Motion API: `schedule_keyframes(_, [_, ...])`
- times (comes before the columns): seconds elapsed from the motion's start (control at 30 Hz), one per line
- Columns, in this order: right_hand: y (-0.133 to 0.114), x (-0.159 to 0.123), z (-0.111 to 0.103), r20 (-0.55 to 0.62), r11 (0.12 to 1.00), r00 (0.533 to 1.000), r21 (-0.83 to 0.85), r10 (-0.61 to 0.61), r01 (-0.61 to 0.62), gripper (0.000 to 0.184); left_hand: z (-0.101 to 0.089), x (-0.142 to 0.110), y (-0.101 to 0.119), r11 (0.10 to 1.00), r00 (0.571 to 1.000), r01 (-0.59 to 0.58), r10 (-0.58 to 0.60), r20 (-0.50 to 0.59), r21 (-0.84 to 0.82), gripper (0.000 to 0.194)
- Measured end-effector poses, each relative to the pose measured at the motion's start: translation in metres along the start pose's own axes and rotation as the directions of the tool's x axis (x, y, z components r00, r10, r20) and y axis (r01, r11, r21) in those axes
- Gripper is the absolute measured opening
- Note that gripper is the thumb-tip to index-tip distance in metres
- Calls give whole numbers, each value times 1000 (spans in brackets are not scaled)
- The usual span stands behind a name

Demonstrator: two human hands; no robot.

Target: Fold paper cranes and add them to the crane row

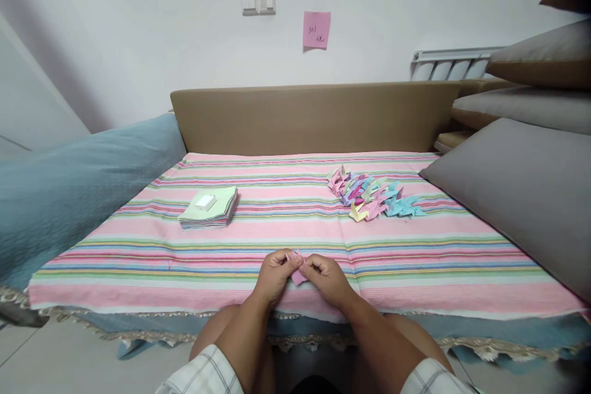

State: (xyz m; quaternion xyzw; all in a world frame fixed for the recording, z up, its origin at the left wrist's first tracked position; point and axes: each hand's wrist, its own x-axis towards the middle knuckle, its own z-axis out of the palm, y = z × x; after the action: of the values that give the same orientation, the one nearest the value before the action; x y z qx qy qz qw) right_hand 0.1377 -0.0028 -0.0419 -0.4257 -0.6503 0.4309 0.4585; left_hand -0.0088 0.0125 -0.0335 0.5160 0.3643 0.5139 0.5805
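Note:
Between my two hands is a small piece of folded pink paper [298, 277], pinched above the front part of the striped cloth. My left hand [276, 276] grips its left side with thumb and fingers. From the right, my right hand [327, 277] pinches the other side, the two thumbs nearly touching. Part of the paper is hidden by the fingers. Farther back on the right lies a cluster of folded paper cranes [369, 197] in pink, yellow, purple and blue. A stack of square coloured paper [221, 217] rests at the left, a small white block [205, 202] on top.
A striped cloth [277, 228] covers the seat. Grey cushions [521, 197] pile up at the right, and a blue-covered armrest [92, 178] bounds the left. Behind stands a brown backrest [314, 120]; a pink note [316, 29] and switches [257, 2] are on the wall.

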Motion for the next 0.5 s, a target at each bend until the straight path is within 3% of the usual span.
schedule_keyframes(0.23, [4, 1, 0, -31, 1000, 1000, 10, -7, 8, 32, -2, 2, -5, 997, 999, 38, -35, -40, 74, 42])
schedule_keyframes(0.37, [5, 2, -1, -136, 999, 991, 47, 3, 3, 33, -2, 2, -2, 999, 998, 48, -49, 37, 25, 48])
schedule_keyframes(0.5, [7, 2, -2, -206, 999, 978, 36, -12, 20, 35, 2, 1, 4, 997, 994, 64, -67, 87, 32, 42])
